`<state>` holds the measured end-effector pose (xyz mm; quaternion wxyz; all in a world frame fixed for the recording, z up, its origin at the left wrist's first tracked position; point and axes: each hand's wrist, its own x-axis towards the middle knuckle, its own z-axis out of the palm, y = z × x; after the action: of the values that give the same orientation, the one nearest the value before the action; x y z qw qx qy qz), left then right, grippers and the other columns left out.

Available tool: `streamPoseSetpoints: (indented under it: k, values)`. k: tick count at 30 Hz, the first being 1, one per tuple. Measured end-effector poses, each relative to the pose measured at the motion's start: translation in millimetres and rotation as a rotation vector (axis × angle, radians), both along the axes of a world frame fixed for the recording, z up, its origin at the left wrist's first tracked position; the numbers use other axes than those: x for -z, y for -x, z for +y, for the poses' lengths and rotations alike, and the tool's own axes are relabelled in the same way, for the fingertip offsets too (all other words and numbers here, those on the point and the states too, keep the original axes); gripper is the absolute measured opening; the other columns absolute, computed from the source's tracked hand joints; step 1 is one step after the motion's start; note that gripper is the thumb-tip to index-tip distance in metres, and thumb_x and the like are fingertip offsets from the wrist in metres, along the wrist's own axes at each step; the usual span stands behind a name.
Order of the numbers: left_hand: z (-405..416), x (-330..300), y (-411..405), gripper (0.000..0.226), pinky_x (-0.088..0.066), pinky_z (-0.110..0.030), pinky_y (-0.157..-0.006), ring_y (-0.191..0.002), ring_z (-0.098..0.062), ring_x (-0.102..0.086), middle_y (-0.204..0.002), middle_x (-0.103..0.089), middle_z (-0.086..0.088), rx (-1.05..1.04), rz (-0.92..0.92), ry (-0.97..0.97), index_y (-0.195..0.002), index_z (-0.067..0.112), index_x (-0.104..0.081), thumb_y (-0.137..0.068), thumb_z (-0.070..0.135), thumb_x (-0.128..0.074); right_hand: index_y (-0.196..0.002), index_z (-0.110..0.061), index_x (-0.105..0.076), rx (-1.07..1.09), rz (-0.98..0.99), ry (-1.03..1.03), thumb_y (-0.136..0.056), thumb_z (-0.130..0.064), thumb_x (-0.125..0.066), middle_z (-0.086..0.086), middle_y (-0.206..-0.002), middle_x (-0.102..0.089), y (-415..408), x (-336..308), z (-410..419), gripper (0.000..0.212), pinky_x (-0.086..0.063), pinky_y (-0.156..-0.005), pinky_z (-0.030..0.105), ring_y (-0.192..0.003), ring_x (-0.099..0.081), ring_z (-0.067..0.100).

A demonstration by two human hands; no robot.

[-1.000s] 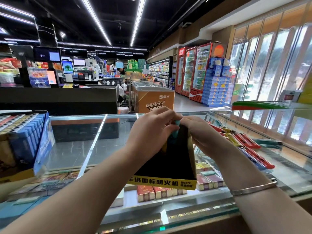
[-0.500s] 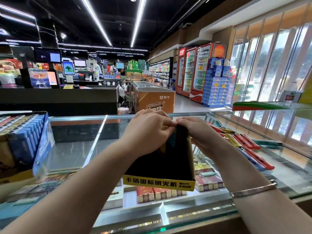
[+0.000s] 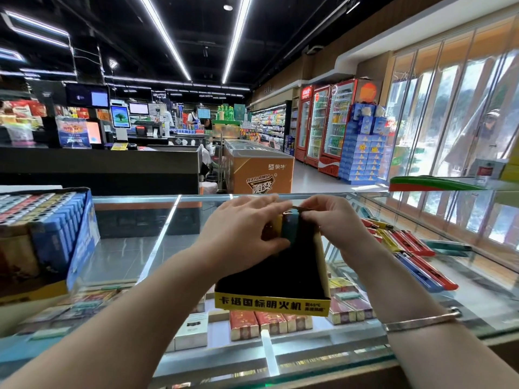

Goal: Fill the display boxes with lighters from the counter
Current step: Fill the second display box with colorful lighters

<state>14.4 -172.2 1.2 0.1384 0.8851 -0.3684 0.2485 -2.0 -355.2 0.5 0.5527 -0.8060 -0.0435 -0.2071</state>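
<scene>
A black display box [image 3: 272, 303] with a yellow printed front stands tilted on the glass counter [image 3: 134, 248]. At its far end a yellow and a teal lighter [image 3: 290, 228] stand side by side. My left hand [image 3: 238, 234] lies over them, fingers across their tops and thumb against the teal one's side. My right hand [image 3: 334, 223] pinches the box's far right rim beside the teal lighter. The rest of the box's inside is dark. Several loose lighters [image 3: 412, 245], red, yellow and blue, lie on the glass to the right.
A blue display box [image 3: 56, 234] packed with lighters stands at the left edge of the counter. Cigarette packs [image 3: 269, 322] lie under the glass. A green and red object [image 3: 432, 183] rests on a raised glass shelf at the right.
The box has tipped down flatter on the glass. The teal lighter has gone from between my fingertips into the box's far end, and my left fingers have spread over it.
</scene>
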Motion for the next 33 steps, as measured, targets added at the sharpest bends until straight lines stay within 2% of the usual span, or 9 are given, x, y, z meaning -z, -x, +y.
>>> streamPoseSetpoints:
  k: [6,10,12,19,23,26,29,31,33]
  values:
    - [6,-1,-9,0.095,-0.03,-0.038,-0.106,-0.132,-0.021,-0.034,-0.149,-0.031,-0.001,-0.012,0.473,0.392,-0.146,0.03,-0.013,-0.074,0.032,-0.075,-0.071,-0.019,-0.065,0.147,-0.024,-0.089,-0.087,-0.001,-0.056,0.0,-0.076,-0.064,-6,4,-5,0.026,-0.046,-0.058,0.019,-0.073,-0.059,0.012]
    - [1,8,-10,0.072,-0.048,-0.03,-0.087,-0.102,-0.016,-0.056,-0.114,-0.054,0.0,0.015,0.803,0.626,-0.133,0.019,-0.031,-0.075,0.014,-0.074,-0.07,-0.02,-0.065,0.209,-0.049,-0.11,-0.087,-0.003,-0.058,0.0,-0.074,-0.063,-9,6,-6,0.025,-0.047,-0.057,0.02,-0.071,-0.059,0.013]
    - [-2,13,-9,0.053,-0.051,-0.037,-0.089,-0.1,-0.018,-0.06,-0.11,-0.06,-0.004,-0.004,0.801,0.653,-0.12,0.021,-0.039,-0.078,0.013,-0.071,-0.073,-0.019,-0.066,0.245,-0.058,-0.092,-0.087,-0.006,-0.06,0.0,-0.075,-0.062,-10,8,-5,0.02,-0.045,-0.053,0.017,-0.071,-0.058,0.01]
    - [-4,14,-2,0.045,-0.051,-0.043,-0.09,-0.1,-0.021,-0.06,-0.107,-0.059,-0.005,-0.002,0.788,0.653,-0.115,0.023,-0.037,-0.082,0.014,-0.066,-0.087,-0.015,-0.062,0.401,-0.168,0.08,-0.091,-0.013,-0.051,-0.003,-0.077,-0.059,-2,2,-10,0.013,-0.043,-0.061,0.023,-0.074,-0.055,0.011]
    - [-9,12,1,0.05,-0.051,-0.043,-0.09,-0.1,-0.02,-0.059,-0.106,-0.059,-0.004,-0.004,0.759,0.608,-0.124,0.017,-0.038,-0.082,0.016,-0.066,-0.09,-0.01,-0.065,0.521,-0.088,0.416,-0.088,-0.009,-0.05,0.003,-0.08,-0.059,15,-7,-36,0.016,-0.046,-0.07,0.033,-0.078,-0.056,0.022]
    - [-10,11,4,0.047,-0.051,-0.041,-0.089,-0.097,-0.018,-0.059,-0.105,-0.06,-0.003,-0.017,0.714,0.571,-0.121,0.017,-0.04,-0.082,0.019,-0.066,-0.086,-0.012,-0.062,0.626,0.197,0.764,-0.085,-0.014,-0.051,0.003,-0.08,-0.059,29,-21,-63,0.011,-0.045,-0.068,0.032,-0.073,-0.054,0.019]
    - [-10,10,7,0.047,-0.05,-0.04,-0.087,-0.096,-0.018,-0.059,-0.107,-0.059,-0.003,-0.038,0.675,0.535,-0.122,0.017,-0.04,-0.082,0.021,-0.065,-0.113,-0.01,-0.057,0.606,0.574,1.037,-0.079,-0.014,-0.06,0.005,-0.083,-0.06,45,-28,-80,0.034,-0.049,-0.068,0.032,-0.076,-0.057,0.021]
    - [-12,10,8,0.049,-0.05,-0.042,-0.088,-0.098,-0.02,-0.059,-0.109,-0.058,-0.004,-0.045,0.678,0.532,-0.123,0.016,-0.039,-0.083,0.021,-0.065,-0.113,-0.005,-0.056,0.557,0.697,1.026,-0.071,-0.008,-0.07,0.007,-0.082,-0.061,55,-26,-83,0.044,-0.05,-0.06,0.03,-0.073,-0.059,0.02]
    - [-13,10,11,0.053,-0.049,-0.042,-0.09,-0.101,-0.022,-0.057,-0.114,-0.057,-0.006,-0.052,0.679,0.525,-0.128,0.014,-0.036,-0.083,0.021,-0.064,-0.095,-0.003,-0.061,0.548,0.731,0.975,-0.067,-0.005,-0.075,0.008,-0.079,-0.062,59,-24,-84,0.031,-0.047,-0.051,0.027,-0.067,-0.059,0.019]
